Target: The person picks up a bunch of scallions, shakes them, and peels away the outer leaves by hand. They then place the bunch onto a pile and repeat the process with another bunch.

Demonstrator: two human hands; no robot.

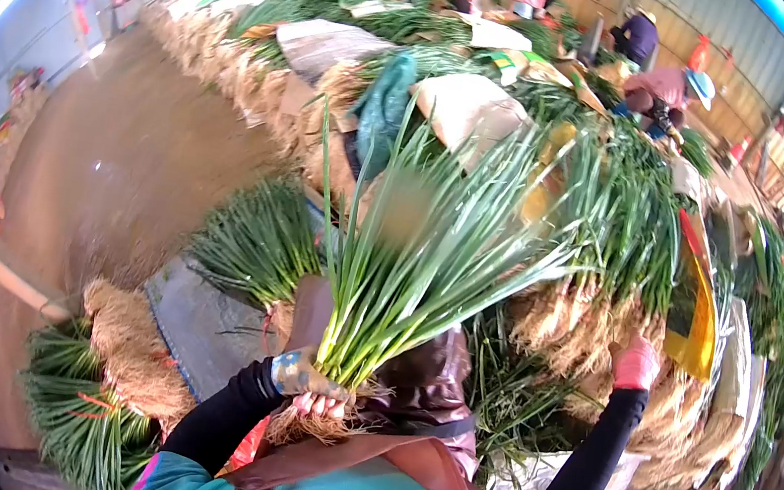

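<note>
A large bunch of long green leafy plants [410, 258] stands upright from my left hand [312, 384], which wears a patterned glove and is wrapped round the pale stems just above the roots. The brown roots [311, 426] hang below that hand, over my lap. To the right, my right hand [636, 364], with a pink covering at the wrist, reaches to the hanging roots [568, 315] of a pile of similar plants [622, 212]. Its fingers are partly hidden among the roots, so its grip is unclear.
Tied bundles lie at the lower left [89, 403], and another bundle [258, 236] rests left of my knees. Long rows of plants with sacks [471, 111] fill the back. A person in pink [663, 88] and several others work there. A rail [3, 266] runs at left.
</note>
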